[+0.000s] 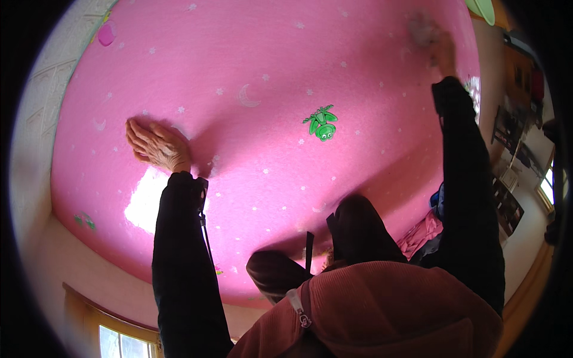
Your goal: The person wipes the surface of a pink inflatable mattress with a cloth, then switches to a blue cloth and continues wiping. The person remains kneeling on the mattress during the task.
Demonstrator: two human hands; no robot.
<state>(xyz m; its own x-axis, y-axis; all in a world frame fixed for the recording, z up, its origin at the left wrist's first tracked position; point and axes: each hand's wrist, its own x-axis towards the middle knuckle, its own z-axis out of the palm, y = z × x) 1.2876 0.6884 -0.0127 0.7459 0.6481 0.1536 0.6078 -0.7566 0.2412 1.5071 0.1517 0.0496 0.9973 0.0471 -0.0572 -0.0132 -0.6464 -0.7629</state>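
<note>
A pink sheet covering [250, 143], printed with white stars, moons and green frogs, spreads beneath me. My left hand [159, 145] rests palm down on it at the left, holding nothing, with its fingers extended. At the far right, my right hand [443, 51] reaches out along the covering, blurred by motion. Its fingers are around a greyish, cloth-like wad [423, 29] that lies against the pink surface; the blur hides its exact kind. One printed frog [322, 124] shows between my two arms. My bent knees [362, 228] are on the near part of the covering.
A patterned light wall [44, 103] borders the covering at the left. Crumpled pink fabric [421, 235] and a blue item [436, 199] lie by my right side. A pale green object [482, 10] shows at the top right. Beyond the right edge, the room lies lower, with dark furniture [508, 129].
</note>
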